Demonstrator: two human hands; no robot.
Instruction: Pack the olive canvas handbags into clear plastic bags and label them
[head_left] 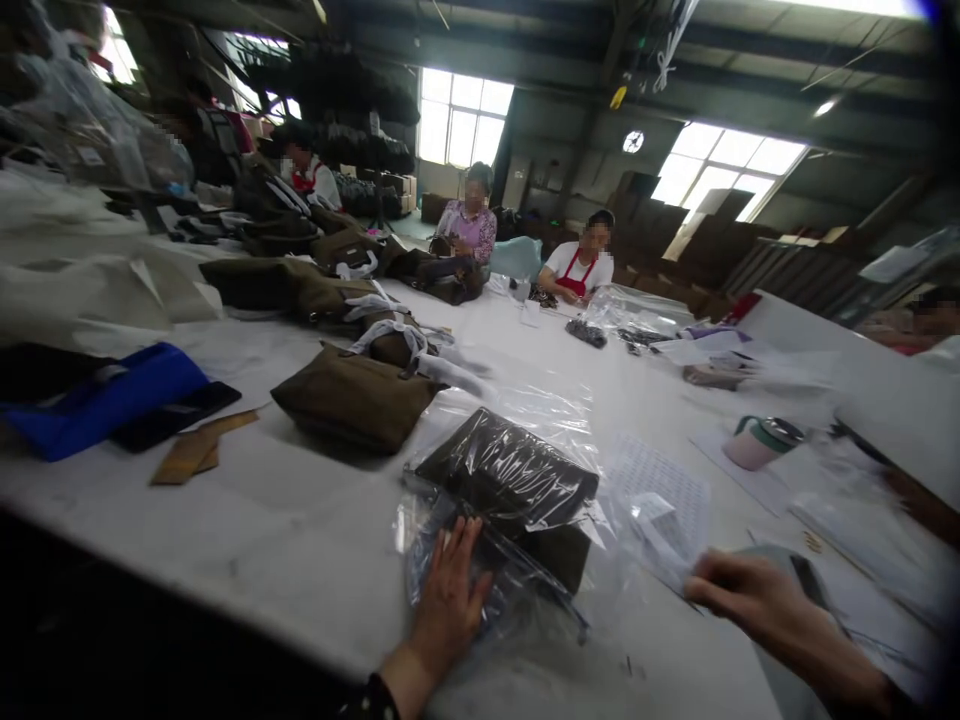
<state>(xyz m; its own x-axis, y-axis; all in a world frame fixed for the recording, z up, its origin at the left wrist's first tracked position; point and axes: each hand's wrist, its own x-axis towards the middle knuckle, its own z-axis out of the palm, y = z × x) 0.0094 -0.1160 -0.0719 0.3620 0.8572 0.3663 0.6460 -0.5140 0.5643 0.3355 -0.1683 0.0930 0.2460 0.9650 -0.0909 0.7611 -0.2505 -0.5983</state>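
My left hand lies flat with its fingers stretched out on a clear plastic bag. Inside the plastic is a dark olive-brown fabric bag, lying at a slant on the white table. To the right, my right hand has its fingers curled together, thumb against forefinger, close to the lower corner of a printed sheet and some crumpled clear film. What is between those fingers, if anything, is too blurred to tell. A second olive-brown bag rests just beyond, to the left.
More brown bags with white-wrapped straps run up the table. At left are blue material and brown card strips. A lidded mug stands at right. Several co-workers sit farther back, one in a red apron.
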